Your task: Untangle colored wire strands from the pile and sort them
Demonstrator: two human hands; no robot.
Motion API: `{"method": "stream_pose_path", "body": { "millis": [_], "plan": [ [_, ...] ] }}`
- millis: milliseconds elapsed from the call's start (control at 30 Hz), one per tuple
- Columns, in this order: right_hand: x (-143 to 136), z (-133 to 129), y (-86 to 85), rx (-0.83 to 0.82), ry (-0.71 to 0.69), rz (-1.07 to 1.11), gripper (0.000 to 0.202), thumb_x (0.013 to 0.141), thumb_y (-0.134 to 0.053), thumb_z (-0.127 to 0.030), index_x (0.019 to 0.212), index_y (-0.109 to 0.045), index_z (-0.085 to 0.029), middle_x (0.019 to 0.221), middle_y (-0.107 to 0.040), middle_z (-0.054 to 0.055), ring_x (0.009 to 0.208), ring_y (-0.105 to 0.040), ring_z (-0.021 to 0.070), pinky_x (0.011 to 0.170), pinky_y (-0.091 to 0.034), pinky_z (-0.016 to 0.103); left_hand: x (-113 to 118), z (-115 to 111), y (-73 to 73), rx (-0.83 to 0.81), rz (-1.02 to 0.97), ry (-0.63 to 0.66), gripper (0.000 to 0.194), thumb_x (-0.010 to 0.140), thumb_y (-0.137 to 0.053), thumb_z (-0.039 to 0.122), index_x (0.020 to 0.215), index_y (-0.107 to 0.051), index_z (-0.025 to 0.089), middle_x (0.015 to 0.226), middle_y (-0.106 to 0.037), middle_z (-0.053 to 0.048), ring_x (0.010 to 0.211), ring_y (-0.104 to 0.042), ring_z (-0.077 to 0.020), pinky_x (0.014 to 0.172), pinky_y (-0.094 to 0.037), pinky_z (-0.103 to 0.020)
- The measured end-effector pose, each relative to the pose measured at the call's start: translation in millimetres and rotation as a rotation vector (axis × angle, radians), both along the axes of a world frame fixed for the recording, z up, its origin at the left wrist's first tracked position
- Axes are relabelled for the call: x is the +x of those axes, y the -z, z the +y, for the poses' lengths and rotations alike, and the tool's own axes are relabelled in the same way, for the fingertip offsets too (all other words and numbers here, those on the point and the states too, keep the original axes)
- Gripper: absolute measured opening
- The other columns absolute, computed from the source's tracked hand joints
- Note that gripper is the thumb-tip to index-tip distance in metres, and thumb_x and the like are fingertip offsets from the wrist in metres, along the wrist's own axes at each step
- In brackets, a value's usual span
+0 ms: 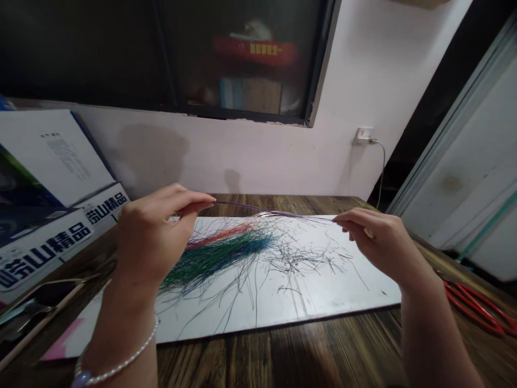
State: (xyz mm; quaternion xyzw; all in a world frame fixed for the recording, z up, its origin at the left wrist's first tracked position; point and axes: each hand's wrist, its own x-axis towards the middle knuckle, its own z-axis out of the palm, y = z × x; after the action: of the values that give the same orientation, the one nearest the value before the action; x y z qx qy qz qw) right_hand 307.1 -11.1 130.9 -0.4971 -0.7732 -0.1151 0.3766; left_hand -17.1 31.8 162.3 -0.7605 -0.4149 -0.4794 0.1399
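Note:
A thin purple strand [258, 208] is stretched almost level between my two hands, above a white board [323, 296]. My left hand [161, 229] pinches its left end between thumb and fingertips. The right end is pinched in my right hand [375, 240], where the strand looks paler and finer. Below, on the board, lies a bundle of green, blue and red strands [218, 256], partly hidden behind my left hand. Short dark strand pieces [307, 258] are scattered to its right.
Printed boxes [44, 237] stand at the left, near some tools [28, 318]. Red-handled scissors [476, 307] lie at the right on the wooden table [323, 355]. A white cable [382, 167] hangs from a wall socket [363, 136].

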Motion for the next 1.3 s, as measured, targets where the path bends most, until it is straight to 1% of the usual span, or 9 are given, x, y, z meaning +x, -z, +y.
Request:
{"method": "stream_pose_path", "body": {
  "millis": [167, 233, 300, 400, 600, 800, 933, 1033, 1300],
  "plan": [
    [-5, -7, -6.8, 0.277, 0.242, 0.158, 0.013, 0.086, -0.054, -0.025, 0.086, -0.065, -0.019, 0.085, -0.062, 0.003, 0.051, -0.050, 0.0077, 0.049, -0.040, 0.024, 13, 0, 4.1, 0.024, 0.015, -0.027, 0.017, 0.081, -0.055, 0.018, 0.078, -0.070, 0.025, 0.077, -0.069, 0.001, 0.074, -0.063, -0.0183, 0.068, -0.045, -0.031],
    [-8, -10, -7.7, 0.306, 0.302, 0.232, 0.013, 0.086, -0.055, -0.026, 0.085, -0.065, -0.018, 0.080, -0.061, 0.002, 0.048, -0.048, 0.0074, 0.047, -0.038, 0.024, 18, -2, 3.8, 0.030, 0.008, -0.010, 0.014, 0.079, -0.058, 0.017, 0.075, -0.069, 0.023, 0.074, -0.069, 0.001, 0.071, -0.063, -0.0168, 0.067, -0.045, -0.030],
    [-12, -10, -6.6, 0.207, 0.228, 0.298, 0.014, 0.086, -0.054, -0.027, 0.085, -0.064, -0.018, 0.074, -0.060, 0.001, 0.047, -0.047, 0.0077, 0.047, -0.037, 0.024, 24, -5, 2.5, 0.003, 0.002, 0.045, 0.011, 0.079, -0.059, 0.018, 0.073, -0.068, 0.022, 0.072, -0.068, 0.001, 0.070, -0.062, -0.0153, 0.067, -0.044, -0.028],
    [-21, -7, -2.7, -0.013, -0.003, 0.303, 0.014, 0.086, -0.054, -0.027, 0.090, -0.065, -0.018, 0.073, -0.059, 0.001, 0.048, -0.045, 0.0071, 0.045, -0.036, 0.022, 33, -13, 0.7, -0.128, -0.008, 0.183, 0.009, 0.080, -0.061, 0.023, 0.074, -0.067, 0.022, 0.073, -0.067, 0.002, 0.070, -0.060, -0.0137, 0.064, -0.044, -0.025],
    [-46, -6, 3.8, -0.332, -0.387, 0.290, 0.016, 0.083, -0.061, -0.031, 0.090, -0.067, -0.019, 0.071, -0.057, 0.001, 0.051, -0.043, 0.0066, 0.045, -0.035, 0.021, 53, -27, 1.3, -0.393, -0.019, 0.466, 0.005, 0.079, -0.063, 0.022, 0.075, -0.066, 0.022, 0.074, -0.066, 0.002, 0.069, -0.060, -0.0123, 0.059, -0.046, -0.022],
    [-55, -16, 5.0, -0.639, -0.691, 0.607, 0.007, 0.078, -0.067, -0.022, 0.083, -0.064, -0.018, 0.069, -0.057, -0.001, 0.051, -0.049, 0.0063, 0.045, -0.041, 0.020, 66, -36, 4.0, -0.652, -0.117, 0.659, 0.005, 0.076, -0.066, 0.019, 0.072, -0.067, 0.022, 0.071, -0.067, 0.004, 0.068, -0.060, -0.0114, 0.064, -0.048, -0.022],
    [-57, -22, 3.4, -0.708, -0.704, 0.786, 0.007, 0.076, -0.069, -0.021, 0.078, -0.064, -0.016, 0.058, -0.056, -0.003, 0.045, -0.053, 0.0066, 0.039, -0.042, 0.017, 74, -38, 9.9, -0.782, -0.278, 0.750, 0.012, 0.073, -0.066, 0.012, 0.073, -0.069, 0.023, 0.071, -0.067, 0.004, 0.067, -0.060, -0.0107, 0.062, -0.049, -0.019],
    [-59, -25, 2.1, -0.710, -0.681, 0.852, 0.010, 0.073, -0.072, -0.021, 0.076, -0.064, -0.016, 0.054, -0.059, -0.003, 0.045, -0.056, 0.0077, 0.042, -0.047, 0.018, 78, -36, 13.9, -0.823, -0.372, 0.792, 0.015, 0.071, -0.066, 0.009, 0.071, -0.068, 0.023, 0.071, -0.067, 0.004, 0.068, -0.061, -0.0115, 0.060, -0.050, -0.019],
    [-63, -27, 1.3, -0.724, -0.701, 0.899, 0.010, 0.072, -0.073, -0.018, 0.075, -0.064, -0.016, 0.054, -0.064, -0.002, 0.046, -0.060, 0.0092, 0.045, -0.053, 0.018, 79, -37, 15.1, -0.869, -0.391, 0.784, 0.010, 0.073, -0.065, 0.013, 0.070, -0.067, 0.023, 0.071, -0.066, 0.002, 0.067, -0.061, -0.0136, 0.057, -0.050, -0.021]
  ]
}}
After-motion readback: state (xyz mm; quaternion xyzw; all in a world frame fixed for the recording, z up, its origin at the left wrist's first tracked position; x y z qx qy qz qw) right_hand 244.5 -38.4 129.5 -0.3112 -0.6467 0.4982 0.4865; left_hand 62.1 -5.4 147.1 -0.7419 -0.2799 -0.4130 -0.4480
